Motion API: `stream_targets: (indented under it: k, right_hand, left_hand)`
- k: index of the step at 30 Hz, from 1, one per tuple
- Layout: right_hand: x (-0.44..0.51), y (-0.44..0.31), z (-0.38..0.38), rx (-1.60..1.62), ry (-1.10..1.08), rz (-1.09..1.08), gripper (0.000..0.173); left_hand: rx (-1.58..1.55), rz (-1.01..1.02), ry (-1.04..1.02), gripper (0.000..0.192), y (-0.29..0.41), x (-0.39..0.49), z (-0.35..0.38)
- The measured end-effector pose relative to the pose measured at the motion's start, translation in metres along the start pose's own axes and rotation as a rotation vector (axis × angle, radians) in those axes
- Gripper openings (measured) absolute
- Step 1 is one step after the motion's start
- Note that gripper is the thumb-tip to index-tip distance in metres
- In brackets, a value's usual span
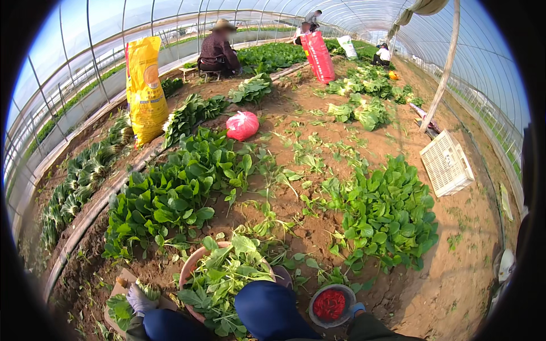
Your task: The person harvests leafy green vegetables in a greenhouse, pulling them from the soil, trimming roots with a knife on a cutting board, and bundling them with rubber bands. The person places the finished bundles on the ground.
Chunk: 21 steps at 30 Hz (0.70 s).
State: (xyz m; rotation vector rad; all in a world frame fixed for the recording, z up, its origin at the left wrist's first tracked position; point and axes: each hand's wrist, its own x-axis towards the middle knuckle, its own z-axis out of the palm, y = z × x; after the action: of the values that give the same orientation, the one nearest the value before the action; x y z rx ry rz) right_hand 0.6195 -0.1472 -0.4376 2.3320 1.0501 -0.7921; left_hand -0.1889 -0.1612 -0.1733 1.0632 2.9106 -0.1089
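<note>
My left hand [140, 300], in a light grey glove, grips a bunch of leafy greens [120, 310] lying on a flat board [113, 294]. The leaves spread to the left of the glove and pale stems show to its right. A wooden handle [122, 281] lies at the board's upper edge. At the rim of a grey bowl [316, 319] holding red strips or ties [329, 304] is my right hand [358, 309]; only a bit of blue glove shows, its fingers largely hidden. Between my legs and the board stands a wide tub [186, 273] heaped with loose greens [226, 281].
Standing leafy crops grow ahead left [170, 183] and right [386, 217]. A black hose [81, 238] runs along the left. A cream plastic crate [446, 164] lies by a wooden post [441, 81]. Beyond are a red bag [242, 126], a yellow sack [147, 93] and several people.
</note>
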Motion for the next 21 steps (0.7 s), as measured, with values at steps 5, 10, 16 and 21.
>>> stream_targets:
  k: [5,10,16,21]
  right_hand:
    - [-0.065,-0.053,-0.017,0.449,0.481,0.177,0.027]
    - [-0.106,-0.082,-0.037,0.113,0.288,-0.316,0.04]
    - [-0.108,-0.107,-0.008,0.037,0.21,-0.382,0.025]
    - [-0.081,-0.1,-0.005,-0.057,0.238,-0.535,0.024]
  left_hand:
    - [-0.012,0.017,0.029,0.1,-0.019,-0.004,-0.006]
    - [-0.104,0.081,0.027,0.099,-0.006,-0.003,-0.008]
    - [0.004,0.062,0.042,0.096,-0.01,-0.005,-0.007]
    - [-0.066,0.098,0.078,0.094,-0.023,0.003,-0.006]
